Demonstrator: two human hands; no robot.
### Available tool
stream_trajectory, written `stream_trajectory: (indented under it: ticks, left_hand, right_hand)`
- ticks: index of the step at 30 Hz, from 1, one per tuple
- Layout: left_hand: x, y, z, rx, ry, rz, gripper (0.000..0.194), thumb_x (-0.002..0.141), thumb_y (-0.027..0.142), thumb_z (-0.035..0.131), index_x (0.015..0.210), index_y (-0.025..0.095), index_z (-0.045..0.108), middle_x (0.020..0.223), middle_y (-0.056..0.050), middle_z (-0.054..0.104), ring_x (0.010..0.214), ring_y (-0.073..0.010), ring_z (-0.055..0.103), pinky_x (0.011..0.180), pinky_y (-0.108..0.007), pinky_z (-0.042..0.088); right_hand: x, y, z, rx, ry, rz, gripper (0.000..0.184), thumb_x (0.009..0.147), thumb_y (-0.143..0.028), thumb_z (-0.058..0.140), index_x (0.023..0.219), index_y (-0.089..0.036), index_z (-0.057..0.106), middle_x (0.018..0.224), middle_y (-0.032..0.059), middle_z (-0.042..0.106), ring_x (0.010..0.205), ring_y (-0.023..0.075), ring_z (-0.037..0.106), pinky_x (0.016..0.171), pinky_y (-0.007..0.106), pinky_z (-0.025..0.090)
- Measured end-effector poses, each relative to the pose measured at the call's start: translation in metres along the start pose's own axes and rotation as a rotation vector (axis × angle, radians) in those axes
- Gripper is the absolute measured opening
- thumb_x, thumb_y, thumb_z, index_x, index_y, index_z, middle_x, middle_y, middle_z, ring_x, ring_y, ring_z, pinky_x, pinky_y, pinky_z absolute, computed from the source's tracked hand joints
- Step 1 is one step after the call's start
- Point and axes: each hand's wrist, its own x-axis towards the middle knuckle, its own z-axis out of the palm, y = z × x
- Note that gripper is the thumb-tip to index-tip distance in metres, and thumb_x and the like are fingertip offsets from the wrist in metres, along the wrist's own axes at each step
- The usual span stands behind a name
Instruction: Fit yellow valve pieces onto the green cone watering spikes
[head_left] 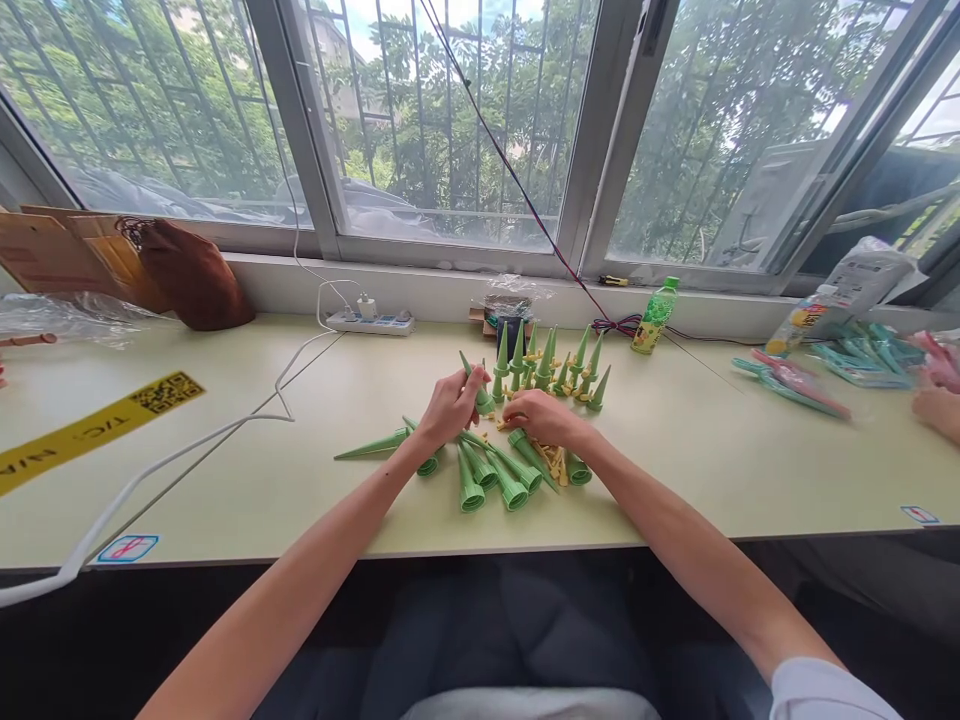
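- Centre of the frame: the left hand (452, 404) pinches a pale green, pointed plastic cone (484, 403); the fingers hide its middle, while its tip and lower end show.
- Just right of it, the right hand (544, 416) reaches down with curled fingers by small yellow plastic pieces (555, 466); its fingertips are hard to make out, so whether they pinch one I cannot tell.
- Below the hands, loose green ribbed cones (466, 474) lie overlapping, some partly covered by others; the left forearm crosses in front of some at centre left.
- Above the right hand, upright green spikes with yellow bits (546, 362) overlap too closely to count and partly block a dark container (512, 338).
- Right edge: a co-worker's hand (939, 410) is cut off, near blurred teal and pink plastic packets (802, 384).
- Left edge: a yellow printed strip (82, 435) is cropped, its lettering upside down.
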Motion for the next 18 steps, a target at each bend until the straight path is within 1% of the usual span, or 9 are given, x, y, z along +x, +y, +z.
stream_trajectory:
  ticks: [6,11,14,18]
  left_hand:
    - [0.0048,-0.0066,0.0007,-0.125,0.001,-0.049,0.054,0.091,0.065,0.043,0.093,0.015,0.062,0.051,0.000,0.056,0.040,-0.0146,0.059,0.035,-0.023,0.042]
    - [0.0071,-0.0067,0.0012,-0.230,-0.024,-0.081,0.053,0.085,0.066,0.053,0.088,0.014,0.059,0.057,-0.001,0.056,0.043,-0.0158,0.061,0.033,-0.024,0.044]
    - [0.0071,-0.0053,0.0007,-0.247,-0.022,-0.082,0.051,0.082,0.065,0.058,0.086,0.014,0.057,0.062,-0.002,0.057,0.046,-0.0150,0.061,0.035,-0.024,0.047]
    - [0.0074,-0.0059,0.0000,-0.197,0.004,-0.045,0.050,0.081,0.064,0.059,0.088,0.015,0.055,0.072,-0.002,0.058,0.047,-0.0113,0.058,0.036,-0.024,0.049]
  right_hand:
    - [-0.0004,-0.0007,0.0016,-0.004,0.012,0.010,0.012,0.084,-0.006,0.062,0.079,-0.014,0.070,0.079,0.0026,0.059,0.073,0.0114,0.048,0.067,0.022,0.034]
    - [-0.0001,-0.0023,0.0024,-0.048,0.017,0.001,0.014,0.085,-0.005,0.059,0.076,-0.013,0.066,0.078,0.0031,0.058,0.072,0.0118,0.048,0.065,0.022,0.033]
    - [-0.0005,-0.0040,0.0015,-0.055,0.020,0.005,0.014,0.086,-0.006,0.058,0.078,-0.013,0.066,0.081,0.0047,0.060,0.075,0.0130,0.050,0.067,0.023,0.034]
    - [-0.0017,-0.0049,0.0013,-0.038,0.050,-0.009,0.011,0.088,-0.008,0.056,0.082,-0.013,0.064,0.086,0.0062,0.063,0.077,0.0144,0.052,0.069,0.024,0.037]
